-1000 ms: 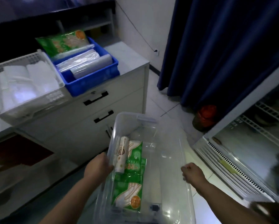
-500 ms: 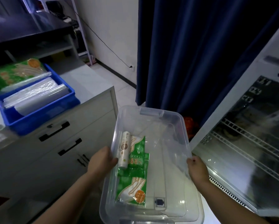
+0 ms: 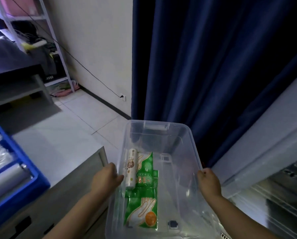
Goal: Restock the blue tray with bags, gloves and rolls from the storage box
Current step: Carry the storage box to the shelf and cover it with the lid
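I carry the clear plastic storage box [image 3: 182,135] in front of me, off the floor. My left hand [image 3: 106,178] grips its left rim and my right hand [image 3: 209,181] grips its right rim. Inside, along the left wall, lies a white roll [image 3: 131,168] on top of green glove packets [image 3: 143,209]. The blue tray [image 3: 23,173] sits on the grey cabinet at the far left edge, holding clear bags and a grey roll [image 3: 4,178]; most of the tray is cut off by the frame.
A grey drawer cabinet [image 3: 61,195] stands under the tray at left. Dark blue curtains [image 3: 213,66] hang straight ahead. A glass-door cooler [image 3: 273,178] fills the right side. A white shelf rack [image 3: 41,40] and a wall cable are at the back left.
I have lifted the box higher and the view has swung right and up. The blue tray slid to the left edge and the white basket left the view. Both hands keep their hold.
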Action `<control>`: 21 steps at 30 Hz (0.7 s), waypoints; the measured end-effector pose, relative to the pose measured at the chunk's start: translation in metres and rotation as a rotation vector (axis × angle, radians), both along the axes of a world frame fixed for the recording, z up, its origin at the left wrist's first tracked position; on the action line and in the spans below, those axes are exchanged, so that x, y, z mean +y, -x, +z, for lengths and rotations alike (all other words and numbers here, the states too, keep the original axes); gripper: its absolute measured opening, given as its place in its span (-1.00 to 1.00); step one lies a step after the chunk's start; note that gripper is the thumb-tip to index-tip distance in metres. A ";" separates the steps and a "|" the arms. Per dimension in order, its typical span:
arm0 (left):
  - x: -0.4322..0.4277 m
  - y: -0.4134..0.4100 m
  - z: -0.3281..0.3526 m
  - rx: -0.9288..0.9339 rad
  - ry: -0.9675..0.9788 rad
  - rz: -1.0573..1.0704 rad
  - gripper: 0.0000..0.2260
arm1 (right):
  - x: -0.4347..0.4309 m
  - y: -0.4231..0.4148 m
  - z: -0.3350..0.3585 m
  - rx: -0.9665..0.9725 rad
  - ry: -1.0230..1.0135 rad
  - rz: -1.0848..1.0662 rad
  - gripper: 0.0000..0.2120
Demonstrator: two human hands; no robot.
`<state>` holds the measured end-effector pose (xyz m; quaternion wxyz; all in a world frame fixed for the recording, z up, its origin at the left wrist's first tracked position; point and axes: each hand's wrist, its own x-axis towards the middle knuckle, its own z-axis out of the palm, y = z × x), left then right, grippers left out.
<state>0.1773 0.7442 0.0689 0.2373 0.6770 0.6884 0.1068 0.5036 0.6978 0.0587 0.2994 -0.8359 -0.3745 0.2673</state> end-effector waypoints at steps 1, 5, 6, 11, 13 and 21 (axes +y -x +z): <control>0.019 -0.001 0.002 -0.001 -0.018 -0.002 -0.76 | 0.018 0.000 0.003 -0.011 -0.001 -0.004 -0.80; 0.085 -0.005 0.011 -0.015 -0.071 -0.005 -0.79 | 0.082 -0.003 0.011 -0.019 -0.028 -0.022 -0.76; 0.102 -0.007 0.010 -0.023 -0.081 -0.008 -0.79 | 0.100 -0.006 0.012 -0.022 -0.028 -0.018 -0.77; 0.187 -0.015 0.003 -0.026 -0.081 0.052 -0.78 | 0.205 -0.020 0.009 -0.020 -0.019 0.055 -0.78; 0.217 -0.018 0.002 -0.038 -0.082 0.097 -0.79 | 0.252 -0.024 0.006 -0.003 -0.033 0.093 -0.78; 0.299 -0.018 0.004 -0.044 -0.081 0.318 -0.76 | 0.410 -0.018 0.013 0.091 -0.066 0.283 -0.81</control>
